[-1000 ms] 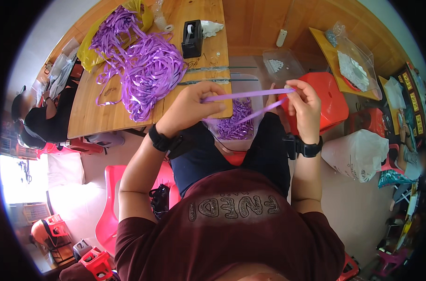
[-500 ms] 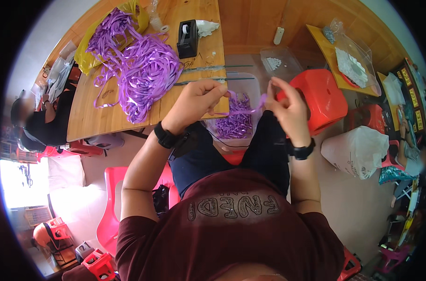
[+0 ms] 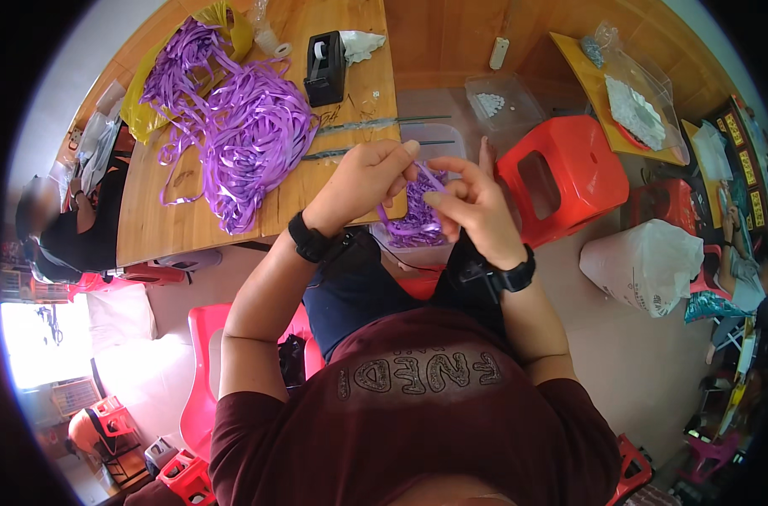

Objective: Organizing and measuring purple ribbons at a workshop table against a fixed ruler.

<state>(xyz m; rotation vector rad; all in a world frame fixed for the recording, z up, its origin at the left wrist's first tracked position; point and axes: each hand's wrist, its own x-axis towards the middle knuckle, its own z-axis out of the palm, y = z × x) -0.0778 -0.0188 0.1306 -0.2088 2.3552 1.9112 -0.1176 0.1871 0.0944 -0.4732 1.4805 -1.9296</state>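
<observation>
My left hand (image 3: 369,184) is closed in a pinch on a purple ribbon (image 3: 432,180), just past the table's right corner. Close beside it, my right hand (image 3: 483,211) has its fingers bent and closed on the same ribbon, which loops between the two hands. Below them a clear plastic bin (image 3: 448,135) holds a heap of short purple ribbon pieces (image 3: 423,211), partly hidden by my hands. A large tangled pile of purple ribbon (image 3: 253,139) lies on the table, spilling from a yellow plastic bag (image 3: 137,105).
On the wooden table (image 3: 232,239) stand a black tape dispenser (image 3: 325,72) and thin dark rods (image 3: 333,153) jutting past its edge. To the right are a red stool (image 3: 586,169), a white sack (image 3: 641,266) and a clear tray (image 3: 519,105) with white pieces. Other people sit at both sides.
My right hand has moved left, up close to my left hand, and its spread fingers have closed in. The ribbon, stretched between the hands before, now hangs in a loop.
</observation>
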